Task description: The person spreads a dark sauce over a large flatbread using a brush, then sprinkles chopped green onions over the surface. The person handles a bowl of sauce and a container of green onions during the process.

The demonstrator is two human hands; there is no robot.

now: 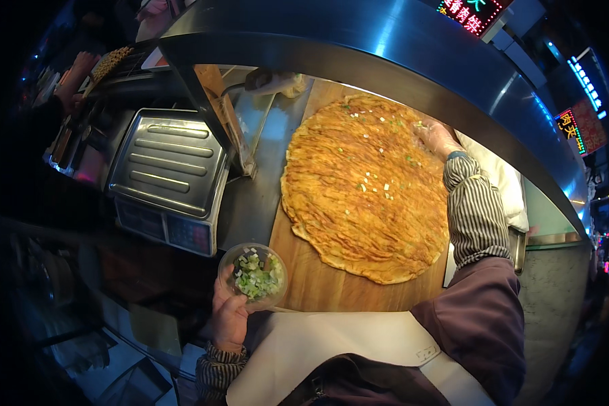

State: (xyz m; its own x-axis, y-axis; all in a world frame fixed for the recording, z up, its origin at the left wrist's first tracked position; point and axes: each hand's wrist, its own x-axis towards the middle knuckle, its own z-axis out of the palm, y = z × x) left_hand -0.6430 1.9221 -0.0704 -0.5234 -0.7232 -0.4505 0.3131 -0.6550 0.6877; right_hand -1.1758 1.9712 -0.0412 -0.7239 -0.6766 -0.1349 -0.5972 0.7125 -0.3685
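Note:
My left hand [229, 318] holds a clear plastic bowl [280, 294] at the board's near left corner. Chopped scallions [256, 276], green and white, lie inside it. A large round browned flatbread [360, 203] covers most of a wooden board [304, 292]. Scallion pieces are scattered on its top, mostly in the middle and towards the far edge. Over its far right edge is my right hand [434, 138], which seems to wear a thin clear glove. Its fingers are blurred, so I cannot tell whether they pinch anything.
A digital scale with a ribbed steel pan [170, 160] stands left of the board. A steel hood [314, 45] arches over the far side. White cloth [502, 177] lies beyond my right forearm. Another person's hand [83, 63] is at the far left, near a skewer-like item [110, 63].

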